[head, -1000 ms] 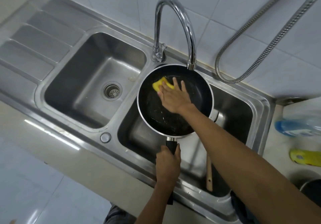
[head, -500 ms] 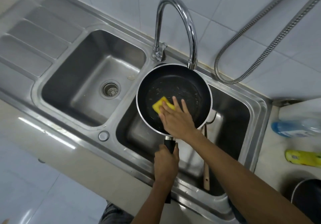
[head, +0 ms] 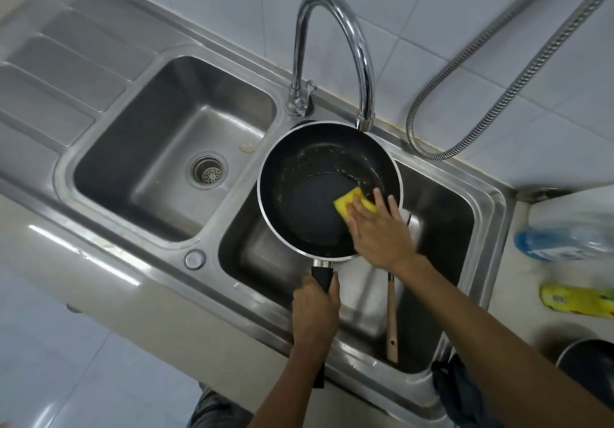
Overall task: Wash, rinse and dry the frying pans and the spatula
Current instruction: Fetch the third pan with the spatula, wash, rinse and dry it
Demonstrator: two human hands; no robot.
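Observation:
A black frying pan (head: 309,201) with a silver rim is held over the right sink basin (head: 442,228), under the tap spout. My left hand (head: 315,311) grips its black handle. My right hand (head: 378,231) presses a yellow sponge (head: 349,203) with straight fingers against the pan's inner right side. Soapy streaks mark the pan's far wall. A spatula with a wooden handle (head: 392,321) lies in the right basin, its head hidden behind my right hand. The rim of a second dark pan (head: 588,358) shows at the right edge.
The left basin (head: 159,148) holds only its drain strainer. A chrome tap (head: 332,52) arches over the pan; a metal hose (head: 498,89) hangs on the tiled wall. A blue-liquid bottle (head: 564,238) and a yellow packet (head: 578,299) lie on the right counter. A dark cloth (head: 461,391) hangs near the front edge.
My right hand has slid the sponge from the pan's far left side down and across to its right side. My left hand keeps its grip on the handle.

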